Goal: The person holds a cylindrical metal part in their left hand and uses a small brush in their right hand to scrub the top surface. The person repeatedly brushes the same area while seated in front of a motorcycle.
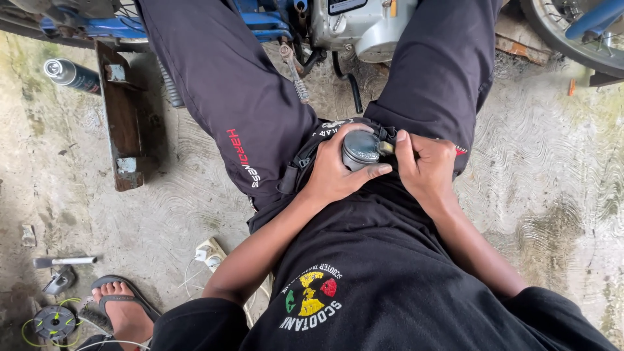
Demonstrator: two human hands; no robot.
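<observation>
I sit with my legs spread in dark trousers, looking down at my lap. My left hand [338, 172] is wrapped around a small grey metal cylinder, likely a piston [359, 148], held upright against my black shirt. My right hand [426, 169] is closed beside it, its thumb and fingers pressed to the cylinder's right side on a small dark part [386, 147]. What the right fingers pinch is too small to tell.
A motorcycle engine [361, 26] and blue frame [260, 19] stand ahead between my knees, a wheel [572, 32] at top right. On the concrete floor lie a spray can [68, 73], a wooden block [123, 117], a power strip [209, 252], hand tools [62, 261] and a trimmer spool [53, 321]. A sandalled foot [123, 309] is at lower left.
</observation>
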